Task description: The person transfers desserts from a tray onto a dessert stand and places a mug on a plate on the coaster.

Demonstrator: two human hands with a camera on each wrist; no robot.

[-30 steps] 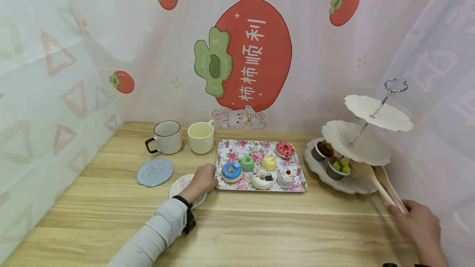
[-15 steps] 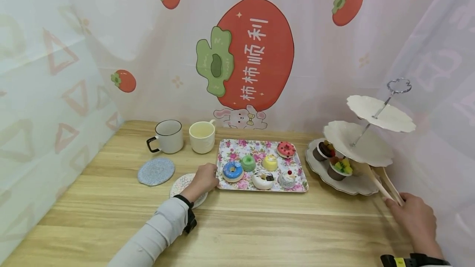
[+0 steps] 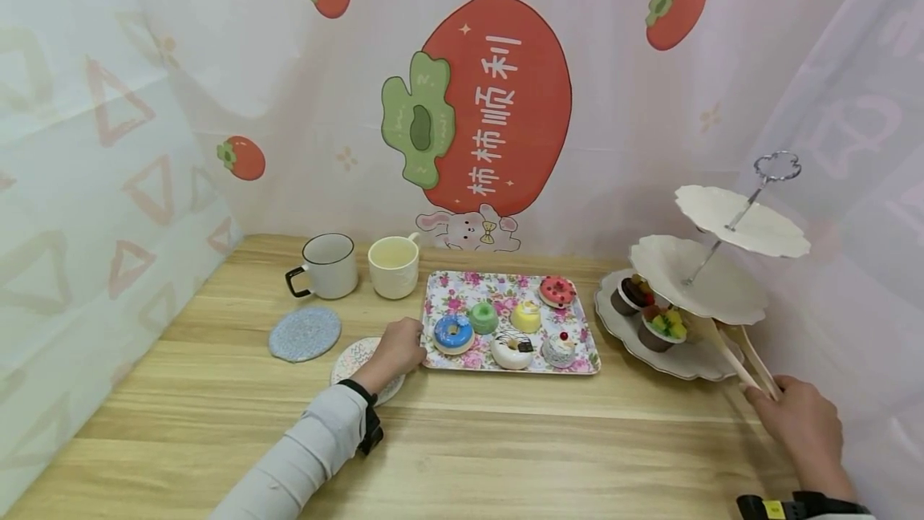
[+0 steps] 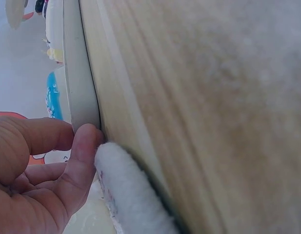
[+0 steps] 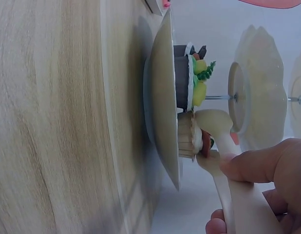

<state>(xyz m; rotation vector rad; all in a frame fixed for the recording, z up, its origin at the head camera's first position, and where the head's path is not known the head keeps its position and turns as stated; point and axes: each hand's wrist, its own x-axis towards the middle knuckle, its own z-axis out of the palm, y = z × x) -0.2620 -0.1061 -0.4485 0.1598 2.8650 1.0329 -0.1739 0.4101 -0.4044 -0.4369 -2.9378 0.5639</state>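
My right hand (image 3: pixel 797 424) holds a pair of pale tongs (image 5: pixel 223 187) at the right of the bottom tier of a three-tier cake stand (image 3: pixel 700 279). In the right wrist view the tong tips are at either side of a small cupcake (image 5: pixel 186 136) in a light wrapper, which sits on that tier. Two dark-cupped fruit cupcakes (image 3: pixel 662 330) stand beside it. My left hand (image 3: pixel 395 353) pinches the near left edge of a floral tray (image 3: pixel 447 289); the thumb meets its rim in the left wrist view. The tray bears several toy donuts and cakes.
A white mug (image 3: pixel 330 267) and a cream cup (image 3: pixel 393 267) stand at the back left. A blue-grey coaster (image 3: pixel 305 334) lies before them, and a patterned coaster (image 3: pixel 351 359) is partly under my left wrist. A printed cloth (image 3: pixel 310 103) hangs behind the table.
My right hand has shifted slightly left and up with the tongs, whose handles look a little closer together. My left hand stays at the tray's edge.
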